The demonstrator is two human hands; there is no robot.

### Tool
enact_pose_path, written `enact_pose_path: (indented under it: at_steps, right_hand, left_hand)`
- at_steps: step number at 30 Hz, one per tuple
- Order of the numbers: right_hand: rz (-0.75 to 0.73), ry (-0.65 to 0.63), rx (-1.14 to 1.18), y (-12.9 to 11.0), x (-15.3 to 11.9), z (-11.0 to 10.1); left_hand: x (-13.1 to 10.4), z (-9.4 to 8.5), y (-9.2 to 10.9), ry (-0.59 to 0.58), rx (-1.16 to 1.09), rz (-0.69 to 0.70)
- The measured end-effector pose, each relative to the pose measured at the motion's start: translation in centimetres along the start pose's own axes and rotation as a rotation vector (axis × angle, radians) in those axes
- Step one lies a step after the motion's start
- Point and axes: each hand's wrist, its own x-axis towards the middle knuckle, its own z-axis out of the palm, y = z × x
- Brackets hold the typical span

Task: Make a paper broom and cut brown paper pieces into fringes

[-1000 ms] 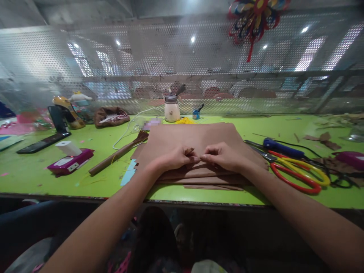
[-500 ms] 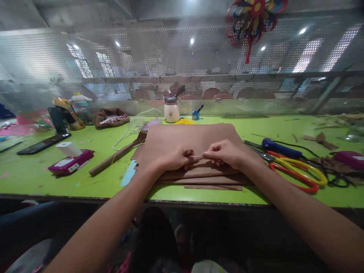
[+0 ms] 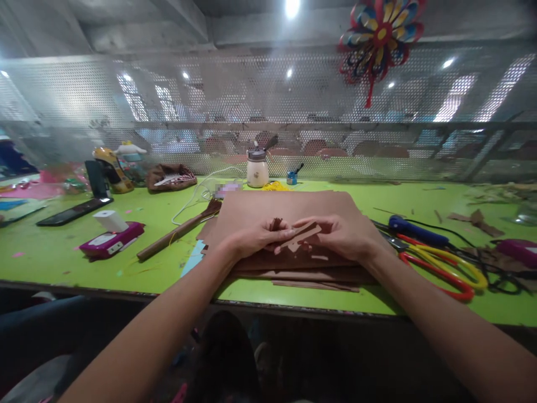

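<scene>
My left hand (image 3: 264, 236) pinches a short brown paper strip (image 3: 309, 232) between thumb and fingers. A small dark brown curled piece (image 3: 277, 223) shows at its knuckles. My right hand (image 3: 342, 238) is closed at the other end of the strip, its fingers partly hidden behind it. Both hands are above a stack of brown paper sheets (image 3: 285, 202). Narrow folded brown strips (image 3: 314, 285) lie along the stack's near edge.
On the right lie scissors with red and yellow handles (image 3: 455, 268) and a blue-handled tool (image 3: 419, 230) with a black cord. A brown paper-wrapped stick (image 3: 176, 232), a purple power strip (image 3: 111, 239) and a phone (image 3: 73, 211) lie left. A white jar (image 3: 257, 172) stands behind the stack.
The strip has turned so its broad face shows, slanting up to the right between my hands. My right-hand fingers have shifted from a fingertip pinch to behind the strip. The view has tilted up slightly.
</scene>
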Motion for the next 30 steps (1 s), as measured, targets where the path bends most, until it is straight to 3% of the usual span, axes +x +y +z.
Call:
enact_pose_path:
  at_steps: [9,17,19,23,27,30]
  right_hand:
    - [-0.11,0.056,-0.189,-0.5,-0.2,0.7]
    - [-0.187,0.056,-0.151,-0.7,-0.1,0.9]
    - [-0.176,0.108,-0.115,-0.7,-0.1,0.6]
    - [-0.092,0.107,-0.105,-0.7,0.0,0.0]
    - [-0.021,0.04,-0.428,-0.9,0.2,0.0]
    - [-0.042,-0.007,-0.69,-0.7,0.5,0.3]
  left_hand:
    - [0.0,0.2,-0.2,-0.074,-0.155,-0.038]
    - [0.2,0.3,-0.3,-0.149,-0.16,-0.021]
    - [0.3,0.1,-0.6,-0.097,-0.158,-0.017]
    - [0.7,-0.4,-1.0,0.136,-0.178,0.038]
    - [0.9,-0.2,-0.7,0.317,-0.123,0.08]
    - [1.1,0.3,-0.8,0.335,0.167,0.071]
